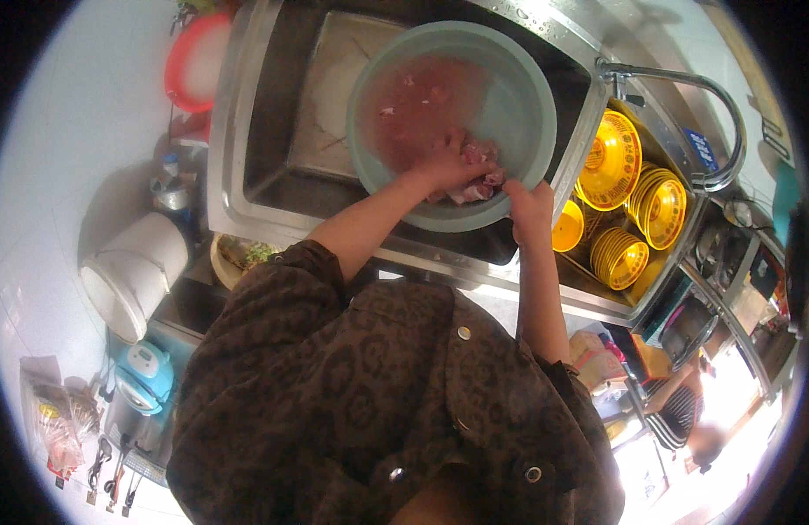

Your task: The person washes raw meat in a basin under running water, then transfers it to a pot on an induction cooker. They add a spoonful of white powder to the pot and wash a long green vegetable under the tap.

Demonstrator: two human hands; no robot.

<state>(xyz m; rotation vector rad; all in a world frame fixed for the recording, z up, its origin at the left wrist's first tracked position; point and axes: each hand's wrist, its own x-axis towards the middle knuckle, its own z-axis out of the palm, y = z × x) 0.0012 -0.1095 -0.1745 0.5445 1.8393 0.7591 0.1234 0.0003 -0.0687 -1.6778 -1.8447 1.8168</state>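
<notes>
A round pale green plastic basin [545,125] stands in the steel sink, partly filled with reddish, cloudy water. My left hand [447,161] is inside it, fingers and thumb curled around pieces of raw meat [480,154] heaped against the near wall. Small scraps [387,111] show in the water farther off. At the basin's near right edge, my right hand [532,207] grips the rim, its fingertips partly hidden. What lies beneath the murky water cannot be made out.
Stacked yellow bowls [663,207] and plates [608,157] fill the right sink compartment, beside a curved faucet [732,111]. A white bucket [135,269] and a red basin [174,65] are at left. Another person [680,407] is at the lower right, some distance away.
</notes>
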